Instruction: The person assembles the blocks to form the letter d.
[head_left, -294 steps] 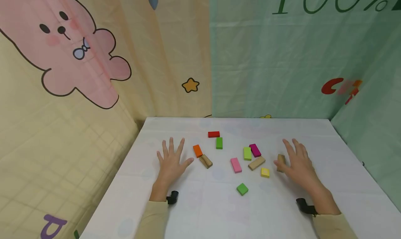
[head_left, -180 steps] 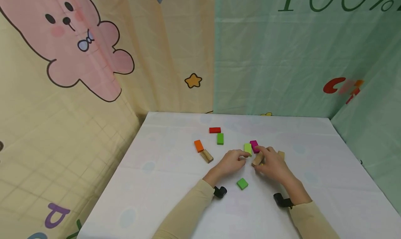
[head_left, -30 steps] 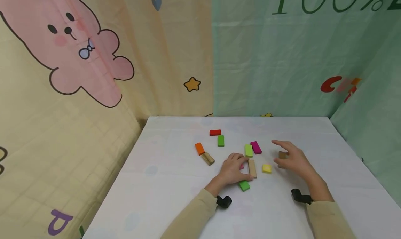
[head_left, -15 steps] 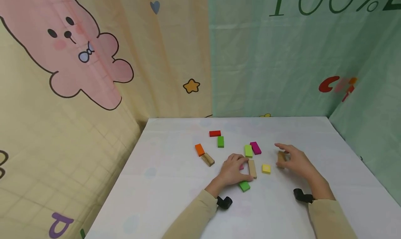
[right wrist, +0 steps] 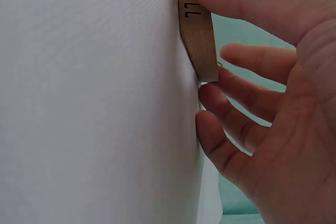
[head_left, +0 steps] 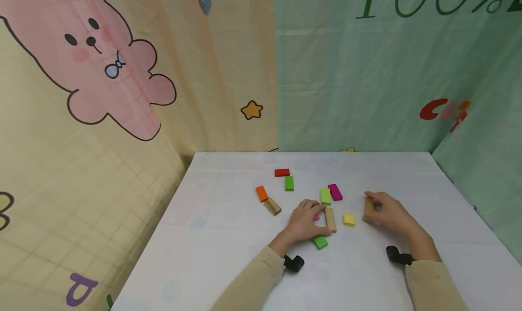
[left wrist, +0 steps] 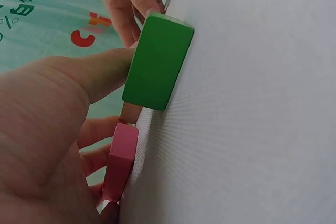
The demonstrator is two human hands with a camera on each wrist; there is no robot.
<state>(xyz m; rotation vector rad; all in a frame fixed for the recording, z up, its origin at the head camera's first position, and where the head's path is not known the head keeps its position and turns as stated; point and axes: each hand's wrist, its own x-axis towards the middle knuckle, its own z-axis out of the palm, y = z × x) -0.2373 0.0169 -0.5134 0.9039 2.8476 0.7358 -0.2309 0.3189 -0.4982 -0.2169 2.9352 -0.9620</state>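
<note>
Right of the yellow block [head_left: 348, 220], the right hand [head_left: 390, 213], wider a second ago, is pinching a brown block [right wrist: 198, 38]; left of it, the left hand [head_left: 303, 221] is gripping a pale block [head_left: 331, 220], half-hiding a pink block [left wrist: 121, 160].

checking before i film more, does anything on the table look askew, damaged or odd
Nothing looks spilled or visibly damaged. The magenta block slants beside the lime block, but so does the orange block elsewhere, so neither stands out. The wooden block in the right hand bears dark marks, perhaps printed.
</note>
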